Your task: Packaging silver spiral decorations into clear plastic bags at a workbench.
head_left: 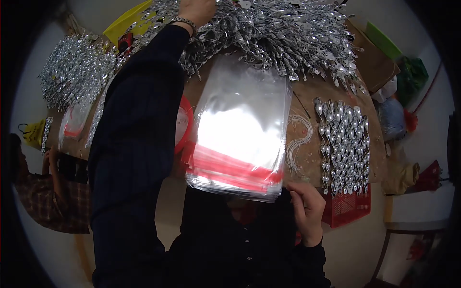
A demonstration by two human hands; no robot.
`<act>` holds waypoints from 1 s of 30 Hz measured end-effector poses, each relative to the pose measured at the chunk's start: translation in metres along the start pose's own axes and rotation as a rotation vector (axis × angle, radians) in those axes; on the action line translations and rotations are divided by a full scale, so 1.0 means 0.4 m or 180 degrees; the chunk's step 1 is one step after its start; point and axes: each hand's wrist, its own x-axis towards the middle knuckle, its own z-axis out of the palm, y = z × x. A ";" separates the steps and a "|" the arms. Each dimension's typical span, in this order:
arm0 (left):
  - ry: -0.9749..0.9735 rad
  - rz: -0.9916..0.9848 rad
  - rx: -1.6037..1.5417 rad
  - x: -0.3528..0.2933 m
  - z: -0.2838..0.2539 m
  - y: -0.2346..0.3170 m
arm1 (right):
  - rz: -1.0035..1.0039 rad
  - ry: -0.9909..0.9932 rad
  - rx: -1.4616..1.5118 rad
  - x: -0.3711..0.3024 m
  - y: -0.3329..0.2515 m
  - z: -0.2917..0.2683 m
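Observation:
My left hand (198, 10), with a bracelet on its wrist, reaches far across to a large heap of shiny silver twisted metal strips (269, 33). Its fingers run out of the picture at the top, so their grip is hidden. In front of the heap lies a thick stack of clear plastic bags (235, 115) with red bands near their open-looking ends, overhanging the near table edge. Just right of the stack's near corner is my right hand (309, 207), its fingers curled and closed. Whether anything small is between them cannot be seen.
Right of the bags, silver twisted strips (343, 144) lie in neat rows, with thin white strings (298, 141) beside them. A red basket (348, 206) sits below the table edge. Left are a red round tub (184, 125), another silver heap (72, 72) and another person (53, 197).

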 end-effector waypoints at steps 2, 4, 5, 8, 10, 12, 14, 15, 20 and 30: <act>-0.0080 0.0005 -0.0019 0.010 0.004 0.015 | 0.0013 -0.0021 0.0018 0.004 0.003 0.000; -0.0188 -0.0081 -0.0072 0.013 -0.012 0.042 | 0.0061 -0.0075 0.0050 0.012 0.006 -0.001; -0.0187 -0.0072 -0.0090 0.012 -0.001 0.037 | 0.0074 -0.0064 0.0040 0.014 0.009 -0.002; 0.0460 0.0528 -0.1721 -0.007 0.044 -0.005 | -0.0013 -0.0124 -0.0012 0.021 0.014 0.005; 0.0823 0.0569 -0.1081 -0.008 0.079 0.000 | 0.0111 -0.0200 0.0085 0.018 0.018 0.010; 0.0536 0.0354 -0.0601 0.005 0.088 0.008 | 0.0090 -0.0194 0.0070 0.017 0.015 0.009; -0.0060 -0.0067 0.0329 0.019 0.087 0.021 | 0.0075 -0.0174 0.0059 0.014 0.016 0.009; -0.0047 -0.0065 0.0340 0.018 0.082 0.010 | 0.0077 -0.0158 0.0062 0.012 0.020 0.011; 0.0267 0.0422 0.0270 -0.016 0.039 -0.015 | 0.0107 -0.0180 0.0120 0.011 0.024 0.011; 0.0622 0.1205 -0.0631 -0.118 -0.064 0.065 | -0.0214 -0.0374 0.0062 0.011 0.002 0.031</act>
